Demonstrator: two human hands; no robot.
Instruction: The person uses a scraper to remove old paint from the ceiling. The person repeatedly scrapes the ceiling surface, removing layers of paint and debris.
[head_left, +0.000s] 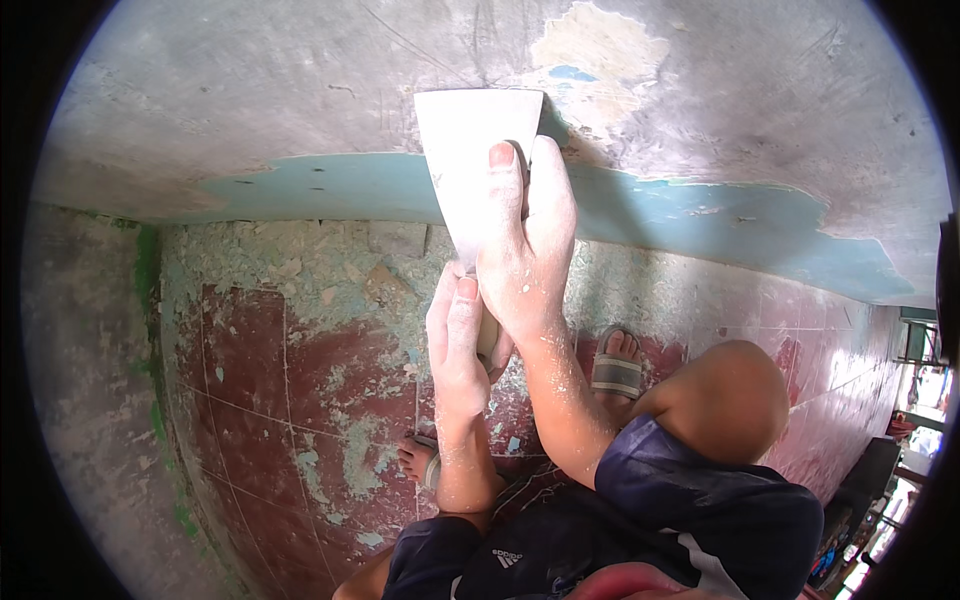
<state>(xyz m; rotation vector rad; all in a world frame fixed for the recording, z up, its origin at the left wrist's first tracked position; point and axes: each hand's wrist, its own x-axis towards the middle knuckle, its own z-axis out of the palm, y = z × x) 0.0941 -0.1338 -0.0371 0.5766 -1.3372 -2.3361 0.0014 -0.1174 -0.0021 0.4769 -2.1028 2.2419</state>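
A wide scraper (465, 150) has the edge of its pale blade against the wall (262, 82). My right hand (529, 240) grips the blade from the right side, its thumb lying flat on the face. Lower down, my left hand (461, 345) is closed around the handle (489, 330), which my fingers partly hide. White dust and flecks coat both hands and forearms. Bare grey surface surrounds the blade edge, with a cream patch (600, 67) to its right. Beneath runs a strip of light blue paint (697, 210) with a ragged upper border.
Paint flakes (330, 270) lie thick along the wall's foot, over red floor tiles (247, 360). A side wall (82, 360) with green traces meets the corner at left. My sandalled foot (616, 367) and bent knee (735, 397) are near the wall. Dark clutter (855, 487) stands far right.
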